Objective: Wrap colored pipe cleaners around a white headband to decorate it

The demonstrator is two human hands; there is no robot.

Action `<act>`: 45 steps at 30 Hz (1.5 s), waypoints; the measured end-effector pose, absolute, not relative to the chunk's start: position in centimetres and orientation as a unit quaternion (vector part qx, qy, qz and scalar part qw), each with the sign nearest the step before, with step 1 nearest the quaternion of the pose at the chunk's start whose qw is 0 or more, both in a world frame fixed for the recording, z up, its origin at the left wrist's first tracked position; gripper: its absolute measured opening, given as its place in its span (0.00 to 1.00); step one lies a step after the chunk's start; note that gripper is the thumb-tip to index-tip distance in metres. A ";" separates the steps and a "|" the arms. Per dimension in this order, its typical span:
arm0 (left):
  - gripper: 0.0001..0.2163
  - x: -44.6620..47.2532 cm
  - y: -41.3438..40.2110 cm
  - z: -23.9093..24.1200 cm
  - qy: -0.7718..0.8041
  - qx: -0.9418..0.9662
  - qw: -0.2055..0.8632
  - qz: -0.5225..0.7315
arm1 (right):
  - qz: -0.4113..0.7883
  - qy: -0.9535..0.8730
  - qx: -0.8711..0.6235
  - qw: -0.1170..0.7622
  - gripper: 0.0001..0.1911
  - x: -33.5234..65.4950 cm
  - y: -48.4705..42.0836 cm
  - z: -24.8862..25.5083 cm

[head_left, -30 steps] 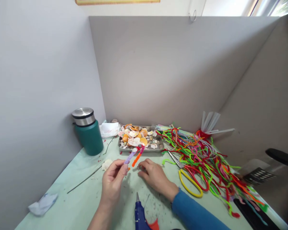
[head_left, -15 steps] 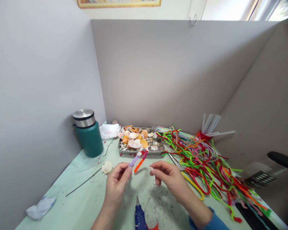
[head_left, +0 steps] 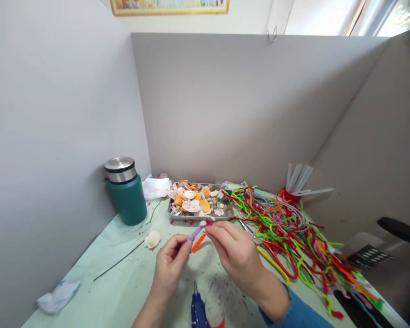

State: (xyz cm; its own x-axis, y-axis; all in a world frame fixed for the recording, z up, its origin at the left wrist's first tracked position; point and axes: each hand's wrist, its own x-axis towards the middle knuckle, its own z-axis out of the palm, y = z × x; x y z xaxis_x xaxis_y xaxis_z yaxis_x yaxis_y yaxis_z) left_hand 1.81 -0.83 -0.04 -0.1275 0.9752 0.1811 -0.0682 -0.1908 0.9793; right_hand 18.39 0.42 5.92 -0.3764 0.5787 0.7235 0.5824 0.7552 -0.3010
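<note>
My left hand pinches the lower end of a small bundle of pipe cleaner pieces, one purple, one orange, with a bit of pink at the top and small shells stuck on. My right hand is closed in a pinch at the upper tip of that bundle, fingers touching it; whatever small bit it holds is too small to make out. Both hands hover just above the pale green table, in front of a metal tray of seashells.
A blue glue gun lies near the front edge. Yellow-handled scissors and a heap of coloured pipe cleaners fill the right side. A teal flask, a loose shell, a thin wire and crumpled tissue sit left.
My right hand lifted off the table and moved left and up to the bundle's tip. My left hand kept holding the bundle, almost still.
</note>
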 end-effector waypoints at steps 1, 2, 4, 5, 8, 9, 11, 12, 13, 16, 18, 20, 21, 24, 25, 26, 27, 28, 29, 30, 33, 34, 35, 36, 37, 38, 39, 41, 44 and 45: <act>0.09 1.8 -0.8 0.0 0.460 0.495 0.439 0.592 | -0.031 -0.839 -0.342 0.422 0.12 18.3 0.6 5.9; 0.09 1.9 -0.9 0.1 0.460 0.497 0.438 0.591 | -0.052 -0.846 -0.335 0.412 0.13 18.2 0.8 5.8; 0.09 1.9 -0.9 0.3 0.459 0.498 0.438 0.591 | -0.073 -0.855 -0.326 0.397 0.12 18.0 1.0 5.7; 0.09 1.9 -0.9 0.4 0.459 0.499 0.438 0.590 | -0.077 -0.858 -0.324 0.392 0.12 17.9 1.0 5.7; 0.09 2.0 -0.8 0.5 0.455 0.502 0.439 0.590 | -0.082 -0.863 -0.318 0.383 0.12 17.7 0.9 5.7; 0.08 2.0 -0.8 0.5 0.454 0.502 0.439 0.591 | -0.085 -0.865 -0.316 0.381 0.12 17.6 0.9 5.7; 0.08 2.0 -0.8 0.5 0.452 0.504 0.440 0.590 | -0.092 -0.869 -0.310 0.375 0.13 17.6 0.8 5.5; 0.08 2.0 -0.8 0.5 0.452 0.504 0.440 0.590 | -0.095 -0.871 -0.307 0.372 0.13 17.6 0.8 5.5; 0.08 2.0 -0.9 0.5 0.452 0.504 0.440 0.589 | -0.097 -0.873 -0.303 0.371 0.13 17.6 0.8 5.4; 0.08 2.0 -0.9 0.5 0.451 0.506 0.441 0.588 | -0.086 -0.876 -0.296 0.372 0.13 17.6 0.7 5.2; 0.08 2.0 -1.0 0.6 0.451 0.508 0.440 0.587 | -0.070 -0.872 -0.301 0.380 0.13 17.6 0.6 5.1; 0.08 2.1 -1.0 0.6 0.451 0.510 0.439 0.587 | -0.055 -0.861 -0.312 0.397 0.12 17.6 0.5 4.9; 0.08 2.1 -1.0 0.7 0.452 0.510 0.438 0.587 | -0.049 -0.854 -0.318 0.408 0.11 17.5 0.5 4.8; 0.08 2.1 -1.1 0.7 0.453 0.509 0.438 0.587 | -0.045 -0.835 -0.337 0.433 0.08 17.4 0.4 4.7; 0.08 2.1 -1.1 0.7 0.454 0.508 0.439 0.586 | -0.047 -0.830 -0.342 0.438 0.08 17.3 0.4 4.7; 0.08 2.1 -1.1 0.8 0.454 0.508 0.439 0.586 | -0.050 -0.826 -0.346 0.442 0.07 17.2 0.3 4.7; 0.08 2.1 -1.1 0.8 0.454 0.508 0.439 0.586 | -0.054 -0.823 -0.349 0.445 0.07 17.2 0.3 4.7; 0.08 2.1 -1.1 0.8 0.455 0.508 0.439 0.586 | -0.057 -0.821 -0.350 0.447 0.07 17.1 0.3 4.7; 0.08 2.2 -1.0 0.8 0.455 0.507 0.439 0.587 | -0.059 -0.821 -0.350 0.448 0.08 17.1 0.2 4.7; 0.08 2.2 -1.0 0.8 0.455 0.506 0.439 0.588 | -0.061 -0.821 -0.347 0.449 0.08 17.1 0.3 4.6; 0.08 2.1 -1.0 0.7 0.453 0.502 0.437 0.592 | -0.061 -0.826 -0.335 0.449 0.09 17.1 0.5 4.3; 0.08 2.1 -1.0 0.7 0.453 0.502 0.437 0.593 | -0.060 -0.828 -0.331 0.448 0.10 17.2 0.6 4.2; 0.08 2.1 -1.0 0.6 0.452 0.503 0.436 0.594 | -0.060 -0.830 -0.327 0.447 0.10 17.2 0.7 4.2; 0.07 2.0 -1.0 0.5 0.451 0.505 0.436 0.593 | -0.059 -0.832 -0.325 0.447 0.10 17.3 0.8 4.1; 0.07 2.0 -0.9 0.4 0.451 0.507 0.435 0.592 | -0.058 -0.833 -0.322 0.447 0.10 17.3 0.9 4.1; 0.08 2.0 -0.9 0.3 0.450 0.509 0.436 0.590 | -0.057 -0.833 -0.322 0.447 0.09 17.4 1.0 4.1; 0.08 1.9 -0.9 0.2 0.449 0.510 0.436 0.590 | -0.056 -0.833 -0.322 0.447 0.09 17.4 1.0 4.1; 0.08 1.9 -0.9 0.1 0.448 0.510 0.436 0.590 | -0.053 -0.833 -0.323 0.446 0.09 17.3 1.0 4.2; 0.08 1.9 -0.8 0.0 0.446 0.511 0.438 0.590 | -0.048 -0.832 -0.328 0.446 0.08 17.1 0.8 4.4; 0.08 1.8 -0.8 0.0 0.445 0.512 0.439 0.589 | -0.047 -0.830 -0.329 0.447 0.08 17.1 0.8 4.5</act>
State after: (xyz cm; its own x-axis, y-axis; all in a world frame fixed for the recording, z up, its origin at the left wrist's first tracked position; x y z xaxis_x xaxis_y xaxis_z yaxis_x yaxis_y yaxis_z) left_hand 1.85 -0.84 0.01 -0.0908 0.9728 0.2130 -0.0610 -0.2189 0.9738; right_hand 17.06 0.78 4.53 -0.3838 0.5039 0.7738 0.5880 0.7795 -0.2160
